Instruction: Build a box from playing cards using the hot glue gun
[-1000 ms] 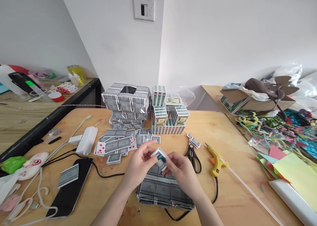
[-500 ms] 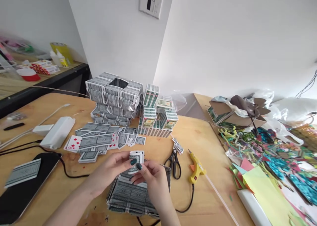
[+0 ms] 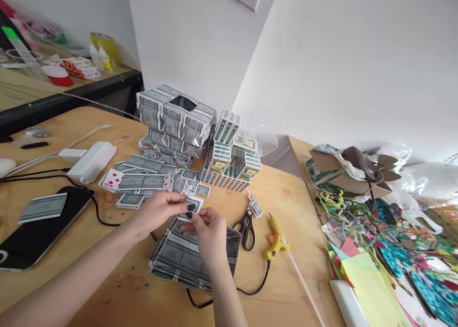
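A small piece of patterned playing card (image 3: 193,204) is pinched between both hands. My left hand (image 3: 161,211) grips its left side, thumb on top. At its lower right edge, my right hand (image 3: 206,226) closes thumb and fingers on it. Just below lies a box-like piece covered in grey-backed cards (image 3: 182,253), partly hidden by my right hand and forearm. Loose grey-backed cards (image 3: 143,181) are spread behind my left hand, one showing red diamonds. Black-handled scissors (image 3: 246,229) and a yellow glue gun (image 3: 276,241) lie to the right.
A tall card-covered structure (image 3: 175,119) and stacked card boxes (image 3: 229,181) stand at the back. On the left are a black phone-like slab (image 3: 43,236), a white adapter (image 3: 92,162) and cables. Coloured paper (image 3: 372,279) and craft scraps fill the right side.
The card piece, curled and upright before, now looks flatter and more tilted in my fingers. The camera view has turned, so the scene sits tilted in the picture.
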{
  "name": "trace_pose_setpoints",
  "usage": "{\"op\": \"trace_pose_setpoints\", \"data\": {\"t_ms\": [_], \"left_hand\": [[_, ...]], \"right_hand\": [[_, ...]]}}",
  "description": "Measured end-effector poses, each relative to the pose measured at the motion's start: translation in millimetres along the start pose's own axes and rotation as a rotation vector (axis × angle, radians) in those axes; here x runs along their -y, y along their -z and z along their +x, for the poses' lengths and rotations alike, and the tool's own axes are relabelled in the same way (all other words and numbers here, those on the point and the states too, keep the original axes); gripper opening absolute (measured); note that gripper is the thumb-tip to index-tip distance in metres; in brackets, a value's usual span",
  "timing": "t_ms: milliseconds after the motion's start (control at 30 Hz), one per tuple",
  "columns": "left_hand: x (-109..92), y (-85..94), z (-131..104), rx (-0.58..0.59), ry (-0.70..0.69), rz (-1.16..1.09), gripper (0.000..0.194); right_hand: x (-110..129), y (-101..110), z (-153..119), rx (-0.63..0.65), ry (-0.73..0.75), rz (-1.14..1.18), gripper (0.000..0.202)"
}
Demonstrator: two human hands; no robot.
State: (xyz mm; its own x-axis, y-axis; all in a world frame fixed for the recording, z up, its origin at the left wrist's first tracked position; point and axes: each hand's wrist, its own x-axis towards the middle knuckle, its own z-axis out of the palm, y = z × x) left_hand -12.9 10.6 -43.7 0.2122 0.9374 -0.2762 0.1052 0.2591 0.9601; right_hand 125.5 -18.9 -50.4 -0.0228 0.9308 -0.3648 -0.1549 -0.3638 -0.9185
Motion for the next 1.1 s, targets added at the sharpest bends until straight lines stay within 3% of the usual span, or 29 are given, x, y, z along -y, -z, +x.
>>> {"op": "trace_pose_setpoints", "data": {"t_ms": [167,400,667,767,1100], "left_hand": [[2.4,-0.5,5.5,-0.034,0.029,-0.086,0.015],[4.1,-4.3,3.0,-0.163,0.024,-0.136,0.029],[15.4,-10.4,-7.4,-0.119,-0.053,-0.046,0.023],[18.9,-13.3,-12.4,-0.168,-0.077,-0.006,0.028],[16.8,-13.8,-20.9,-0.080,-0.051,-0.003,0.033]], "right_hand": [[3.6,0.4,9.0,0.079,-0.024,-0.035,0.021],[-4.0,3.0,9.1,0.080,-0.011,-0.008,0.032],[-13.6,13.8,-0.9,0.075,0.045,-0.062,0.039],[-17.0,18.1,-5.9,0.086,0.049,-0.030,0.036],[-23.1,23.8,-10.5,0.049,0.037,0.025,0.019]]}}
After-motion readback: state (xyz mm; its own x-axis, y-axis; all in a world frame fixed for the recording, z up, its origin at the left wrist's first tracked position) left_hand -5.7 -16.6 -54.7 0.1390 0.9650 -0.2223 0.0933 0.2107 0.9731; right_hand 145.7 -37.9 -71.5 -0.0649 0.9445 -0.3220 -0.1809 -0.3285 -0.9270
